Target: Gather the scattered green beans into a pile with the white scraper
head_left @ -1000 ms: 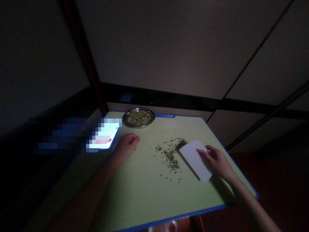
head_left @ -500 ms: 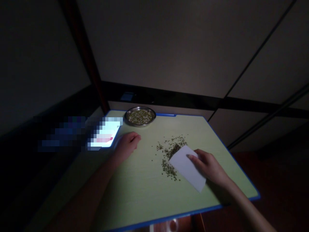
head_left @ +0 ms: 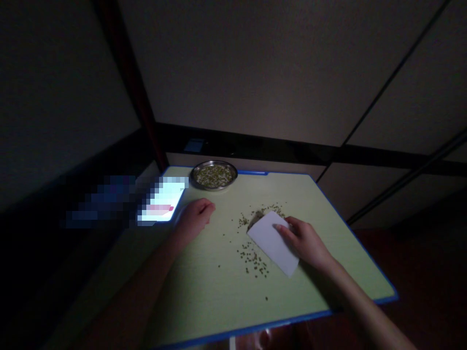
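Small dark green beans (head_left: 257, 262), perhaps mung beans, lie scattered over the pale green tabletop (head_left: 204, 296). My right hand (head_left: 305, 241) pinches a white card (head_left: 274, 243) by its right side, thumb on top. The card tilts over the middle of the scatter and hides part of it. Some beans show beyond its far edge, others on its near left side. My left hand (head_left: 197, 216) rests on the table to the left of the beans, fingers curled in; whether anything is inside them is hidden. Behind it stands a round metal dish (head_left: 214, 176) with more beans in it.
A lit screen (head_left: 162, 201), partly pixelated, lies at the table's left side. The table has a blue rim (head_left: 255, 330), and a blue strip (head_left: 252, 172) runs along its back edge. Cabinet panels (head_left: 248, 78) rise close behind.
My right hand has moved the card left and away from me over the beans. The beans near it have spread out, one lying closer to the front edge. My left hand stays put.
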The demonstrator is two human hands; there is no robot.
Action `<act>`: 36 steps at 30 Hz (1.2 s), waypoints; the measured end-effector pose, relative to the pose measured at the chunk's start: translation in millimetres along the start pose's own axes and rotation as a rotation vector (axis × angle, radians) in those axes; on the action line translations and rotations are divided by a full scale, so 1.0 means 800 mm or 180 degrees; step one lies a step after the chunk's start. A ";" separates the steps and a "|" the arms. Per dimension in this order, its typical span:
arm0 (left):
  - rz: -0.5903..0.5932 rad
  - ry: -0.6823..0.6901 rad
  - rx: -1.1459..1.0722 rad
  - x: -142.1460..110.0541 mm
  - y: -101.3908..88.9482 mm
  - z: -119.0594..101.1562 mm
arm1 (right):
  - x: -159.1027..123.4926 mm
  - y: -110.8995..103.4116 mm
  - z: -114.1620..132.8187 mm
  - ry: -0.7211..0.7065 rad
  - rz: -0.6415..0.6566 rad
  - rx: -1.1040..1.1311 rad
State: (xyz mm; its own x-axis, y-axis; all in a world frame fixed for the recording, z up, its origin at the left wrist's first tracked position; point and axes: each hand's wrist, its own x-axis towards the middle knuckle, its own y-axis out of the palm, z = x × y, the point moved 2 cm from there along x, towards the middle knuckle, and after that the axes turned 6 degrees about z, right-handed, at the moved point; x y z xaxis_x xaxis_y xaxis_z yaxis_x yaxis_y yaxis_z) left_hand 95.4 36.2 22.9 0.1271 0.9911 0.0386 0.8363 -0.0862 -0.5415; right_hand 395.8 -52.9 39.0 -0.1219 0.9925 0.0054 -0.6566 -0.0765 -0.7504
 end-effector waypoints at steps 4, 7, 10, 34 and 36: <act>-0.0019 0.0023 -0.0010 0.000 0.001 0.000 | 0.011 -0.024 -0.024 0.0222 -0.0105 -0.0018; -0.0018 0.0033 -0.0014 0.000 0.001 0.000 | 0.018 -0.041 -0.035 0.0398 -0.0183 0.0148; -0.0026 -0.0011 -0.0044 -0.001 0.000 -0.002 | 0.021 -0.042 -0.029 0.0406 -0.0238 0.0223; 0.0001 -0.0020 -0.0103 0.002 -0.002 0.001 | 0.018 -0.063 -0.041 0.0218 -0.0409 -0.0513; 0.0010 -0.0020 -0.0084 0.001 -0.002 0.000 | 0.001 -0.066 -0.033 0.0201 -0.0360 -0.0345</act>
State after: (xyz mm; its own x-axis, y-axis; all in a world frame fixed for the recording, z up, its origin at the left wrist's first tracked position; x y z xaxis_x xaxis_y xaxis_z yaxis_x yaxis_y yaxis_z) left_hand 94.0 37.4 23.5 0.1264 0.9915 0.0316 0.8496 -0.0918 -0.5194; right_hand 450.3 -45.3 61.2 -0.0024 0.9985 0.0548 -0.5790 0.0433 -0.8142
